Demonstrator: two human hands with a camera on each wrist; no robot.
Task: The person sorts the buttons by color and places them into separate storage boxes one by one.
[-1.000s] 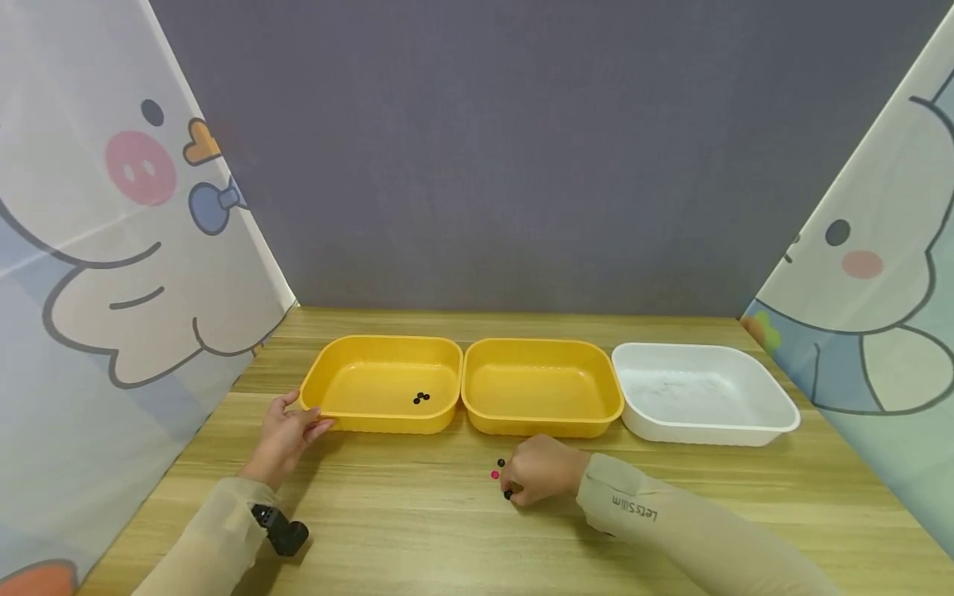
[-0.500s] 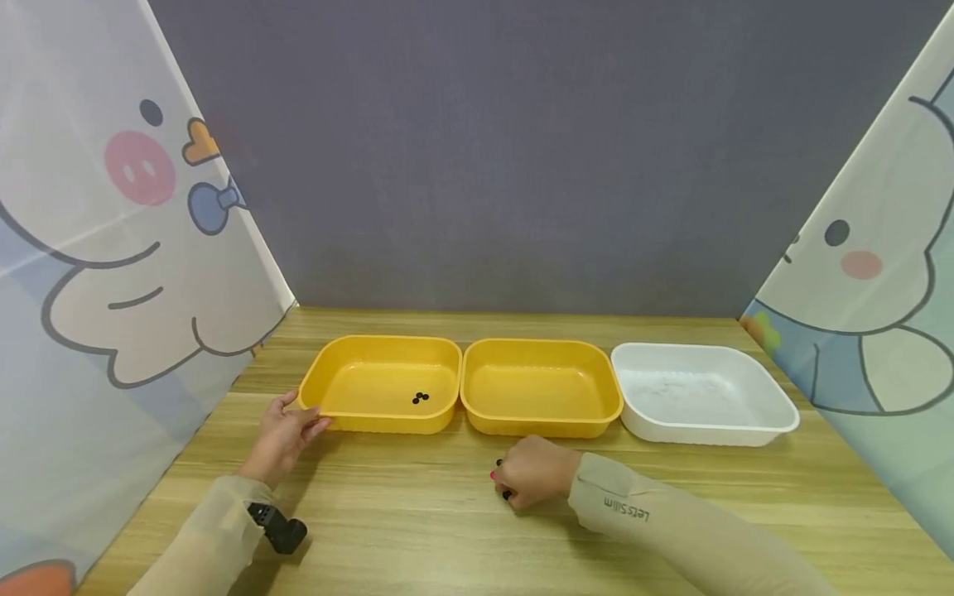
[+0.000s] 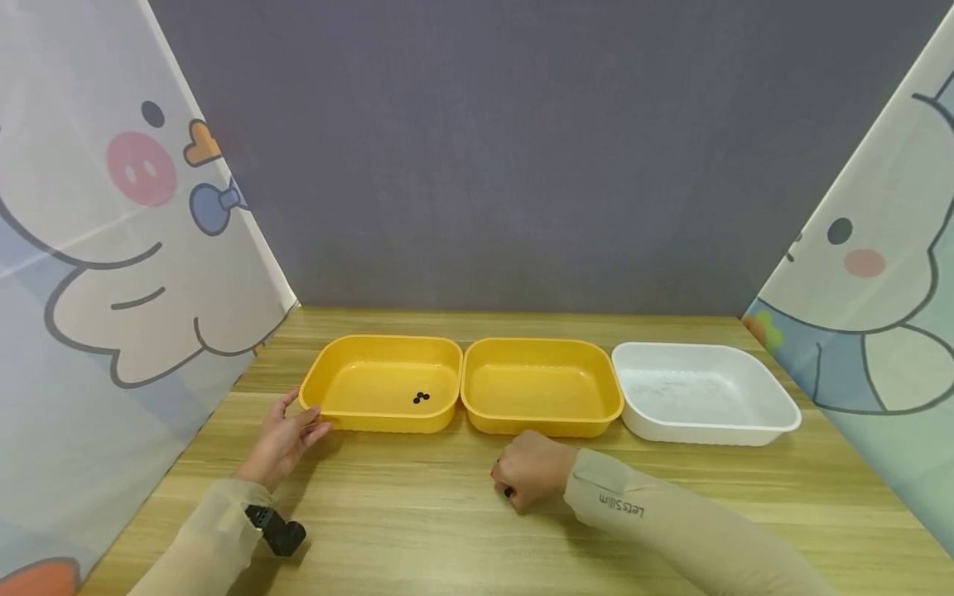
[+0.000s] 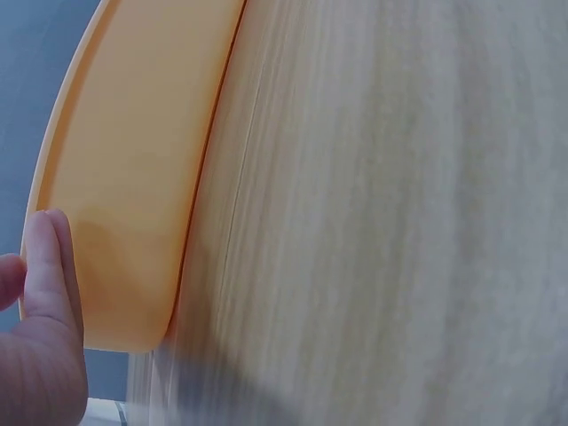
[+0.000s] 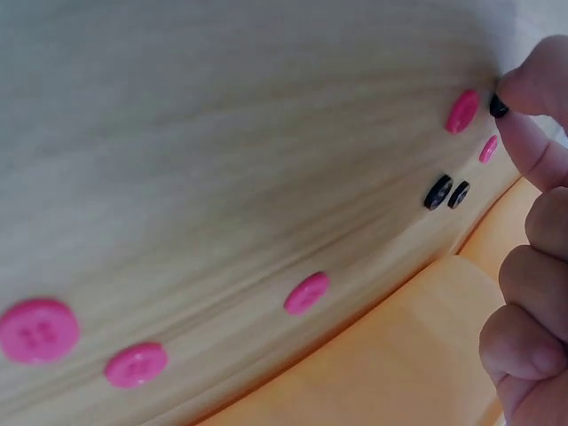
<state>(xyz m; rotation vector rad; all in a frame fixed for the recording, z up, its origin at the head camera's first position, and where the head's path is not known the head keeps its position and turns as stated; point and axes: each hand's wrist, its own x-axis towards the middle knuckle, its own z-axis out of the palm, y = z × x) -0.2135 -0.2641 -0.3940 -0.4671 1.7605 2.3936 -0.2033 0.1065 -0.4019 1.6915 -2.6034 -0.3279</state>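
Observation:
My right hand (image 3: 532, 468) is low over the table in front of the middle yellow tray (image 3: 542, 426). Between thumb and forefinger it pinches a small black button (image 5: 499, 106), its other fingers curled in. Close by on the wood lie a pink button (image 5: 461, 111), a smaller pink one (image 5: 488, 148) and two black buttons (image 5: 438, 192). At the left, my left hand (image 3: 279, 443) holds the near corner of the left yellow tray (image 3: 380, 422), thumb along its front. Several black buttons (image 3: 421, 397) lie inside that tray.
More pink buttons (image 5: 306, 293) are spread across the table in the right wrist view. A white tray (image 3: 708, 430) stands at the right end of the row. Behind the trays rises a grey partition (image 3: 477, 165), with printed cloth panels (image 3: 112, 207) at the sides.
My right hand has shifted slightly left and now covers most of the loose buttons in the head view. The left hand and the trays stay in place.

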